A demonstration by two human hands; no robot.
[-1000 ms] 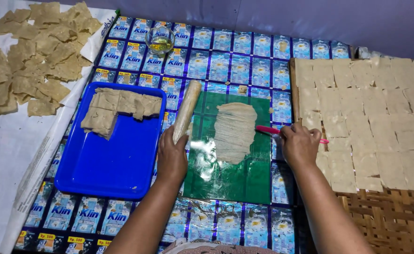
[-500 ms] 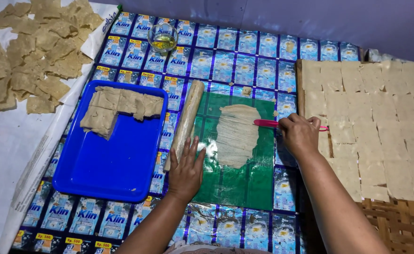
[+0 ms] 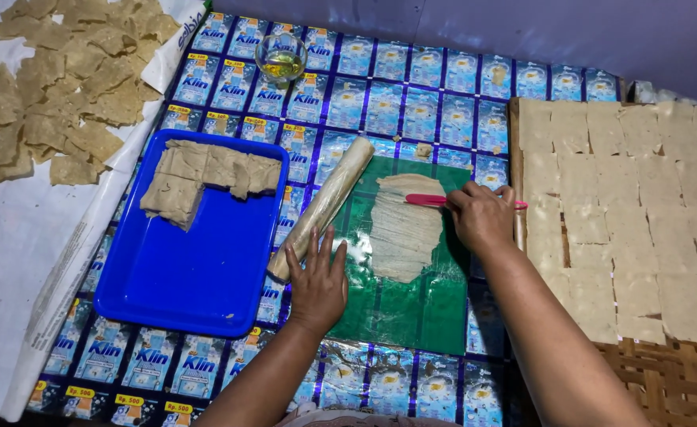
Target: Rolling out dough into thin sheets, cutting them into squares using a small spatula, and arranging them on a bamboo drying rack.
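Blue printed sachet sheeting (image 3: 412,87) covers the floor, with a white sheet (image 3: 16,261) at far left carrying scattered dried tan pieces (image 3: 56,87). Next comes a blue tray (image 3: 198,269) holding a slab of grey-brown dough (image 3: 206,170) along its far edge, and beyond it a small glass bowl (image 3: 280,57) of yellowish liquid. A pale rolling pin (image 3: 322,207) lies slanting, its near end just beside the left hand (image 3: 317,285), which rests with fingers spread on the edge of a green mat (image 3: 412,300). On that mat the thin rolled dough sheet (image 3: 404,225) runs lengthwise away from the person, between both hands. The right hand (image 3: 483,217) pinches a red cutter (image 3: 428,201) laid crosswise over the sheet's far end, so this hand is nearer. Rightmost, a woven tray (image 3: 649,379) bears rows of cut pale squares (image 3: 625,205).
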